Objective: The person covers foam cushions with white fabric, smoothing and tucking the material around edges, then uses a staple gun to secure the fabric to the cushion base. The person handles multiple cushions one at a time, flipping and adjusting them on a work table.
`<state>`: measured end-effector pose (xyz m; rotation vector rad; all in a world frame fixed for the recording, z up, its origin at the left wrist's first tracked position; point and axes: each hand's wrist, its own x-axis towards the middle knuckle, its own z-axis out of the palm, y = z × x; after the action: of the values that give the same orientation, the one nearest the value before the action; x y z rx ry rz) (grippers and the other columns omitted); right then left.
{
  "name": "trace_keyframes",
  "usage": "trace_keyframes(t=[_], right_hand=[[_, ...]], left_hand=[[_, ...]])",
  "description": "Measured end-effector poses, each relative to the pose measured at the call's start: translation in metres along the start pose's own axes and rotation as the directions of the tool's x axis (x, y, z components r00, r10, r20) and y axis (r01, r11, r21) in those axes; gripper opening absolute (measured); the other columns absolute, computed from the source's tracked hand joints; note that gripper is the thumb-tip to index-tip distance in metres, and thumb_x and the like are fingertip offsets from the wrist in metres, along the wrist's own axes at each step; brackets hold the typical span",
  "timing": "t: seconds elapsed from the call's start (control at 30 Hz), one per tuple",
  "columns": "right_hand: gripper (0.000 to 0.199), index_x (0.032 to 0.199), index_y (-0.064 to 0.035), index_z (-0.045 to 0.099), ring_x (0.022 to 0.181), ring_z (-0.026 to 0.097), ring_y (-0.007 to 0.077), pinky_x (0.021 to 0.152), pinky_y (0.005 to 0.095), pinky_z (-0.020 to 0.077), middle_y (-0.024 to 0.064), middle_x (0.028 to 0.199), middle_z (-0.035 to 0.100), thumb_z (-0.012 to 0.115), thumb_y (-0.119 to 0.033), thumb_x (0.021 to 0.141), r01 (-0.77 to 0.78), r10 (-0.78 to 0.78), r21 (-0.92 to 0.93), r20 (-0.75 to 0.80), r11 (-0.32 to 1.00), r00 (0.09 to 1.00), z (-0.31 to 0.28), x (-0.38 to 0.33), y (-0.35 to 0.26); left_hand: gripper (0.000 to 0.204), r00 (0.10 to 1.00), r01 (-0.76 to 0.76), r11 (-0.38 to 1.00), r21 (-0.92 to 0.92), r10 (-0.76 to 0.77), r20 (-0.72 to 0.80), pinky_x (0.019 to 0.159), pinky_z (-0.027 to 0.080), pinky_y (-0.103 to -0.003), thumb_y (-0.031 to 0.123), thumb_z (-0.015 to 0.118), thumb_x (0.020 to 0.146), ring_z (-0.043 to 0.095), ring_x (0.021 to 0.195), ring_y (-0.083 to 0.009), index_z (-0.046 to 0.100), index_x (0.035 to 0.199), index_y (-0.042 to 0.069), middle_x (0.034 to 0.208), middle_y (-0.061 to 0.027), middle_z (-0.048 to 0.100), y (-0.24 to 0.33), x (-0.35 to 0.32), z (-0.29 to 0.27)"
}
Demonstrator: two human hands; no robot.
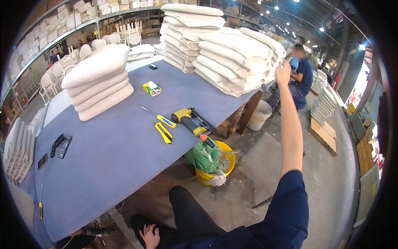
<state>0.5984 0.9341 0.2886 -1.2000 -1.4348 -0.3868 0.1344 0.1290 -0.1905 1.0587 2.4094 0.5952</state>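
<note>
My right arm stretches far forward, and my right hand (283, 74) is closed at the right edge of a stack of white seat cushions (236, 56). Its fingers appear to grip a cushion's edge, though they are small and partly hidden. My left hand (150, 236) lies on my thigh, fingers spread, holding nothing. On the blue table (112, 157) before me are a yellow and black staple gun (192, 120), a yellow-handled screwdriver (166, 120) and a yellow utility knife (163, 133). A small green and yellow box (152, 88) is farther back.
Another cushion pile (99, 85) stands on the table's left. A phone-like black object (42, 161) and a second screwdriver (40, 209) lie near the left edge. A yellow basket (207, 176) and white bucket (260, 115) stand on the floor. A seated person (304, 72) is beyond the stack.
</note>
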Motion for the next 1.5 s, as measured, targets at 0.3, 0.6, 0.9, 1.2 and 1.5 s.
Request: trace_keyframes(t=[0.3, 0.6, 0.9, 1.2, 1.5], right_hand=[[0.035, 0.129, -0.0069, 0.072, 0.131, 0.064, 0.035, 0.107, 0.0414, 0.0513, 0.0255, 0.153, 0.055, 0.062, -0.004, 0.095, 0.012, -0.159, 0.284, 0.503, 0.959, 0.85, 0.018, -0.23, -0.004], [0.032, 0.126, -0.0072, 0.072, 0.134, 0.062, 0.0368, 0.107, 0.0386, 0.0531, 0.0188, 0.153, 0.059, 0.066, -0.002, 0.095, 0.206, -0.632, 0.658, 0.513, 0.724, 0.581, -0.005, -0.301, -0.318], [0.038, 0.125, -0.0112, 0.074, 0.148, 0.048, 0.038, 0.125, 0.0642, 0.0292, 0.0139, 0.152, 0.061, 0.072, -0.025, 0.089, 0.256, -0.701, 0.705, 0.459, 0.662, 0.546, 0.011, -0.459, -0.365], [0.045, 0.122, -0.0112, 0.076, 0.159, 0.026, 0.0509, 0.124, 0.0749, 0.0191, 0.0184, 0.166, 0.046, 0.077, -0.031, 0.082, 0.179, -0.562, 0.625, 0.493, 0.76, 0.665, -0.003, -0.446, -0.388], [0.038, 0.114, -0.0112, 0.079, 0.155, 0.037, 0.0473, 0.124, 0.0698, 0.0268, 0.0154, 0.157, 0.056, 0.079, -0.03, 0.081, 0.198, -0.578, 0.647, 0.449, 0.737, 0.681, 0.007, -0.452, -0.38]], left_hand=[[0.02, 0.881, -0.44, 0.864, -0.245, 0.361, -0.306, 0.095, 0.057, -0.044, 0.003, 0.064, 0.098, 0.075, 0.105, -0.0351, 0.079, 0.111, 0.003, 0.11, -0.0157, 0.08, 0.085, 0.003, -0.135], [0.027, 0.644, -0.621, 0.784, 0.009, 0.516, -0.565, 0.096, 0.054, -0.043, -0.002, 0.064, 0.094, 0.071, 0.107, -0.0328, 0.077, 0.116, 0.005, 0.112, -0.0124, 0.077, 0.153, 0.052, -0.257], [0.052, 0.562, -0.646, 0.603, 0.468, 0.791, -0.242, 0.111, 0.046, -0.053, 0.02, 0.071, 0.095, 0.054, 0.141, -0.0367, 0.06, 0.146, 0.016, 0.149, -0.0152, 0.059, 0.236, 0.252, -0.351], [0.103, 0.497, -0.098, 0.495, 0.863, 0.776, -0.389, 0.126, 0.032, -0.063, 0.042, 0.083, 0.087, 0.033, 0.159, -0.0459, 0.026, 0.171, 0.024, 0.172, -0.0209, 0.034, 0.324, 0.48, -0.465], [0.095, 0.544, -0.083, 0.693, 0.716, 0.634, -0.55, 0.122, 0.038, -0.06, 0.029, 0.092, 0.08, 0.048, 0.15, -0.0421, 0.044, 0.161, 0.028, 0.154, -0.014, 0.058, 0.396, 0.559, -0.456]])
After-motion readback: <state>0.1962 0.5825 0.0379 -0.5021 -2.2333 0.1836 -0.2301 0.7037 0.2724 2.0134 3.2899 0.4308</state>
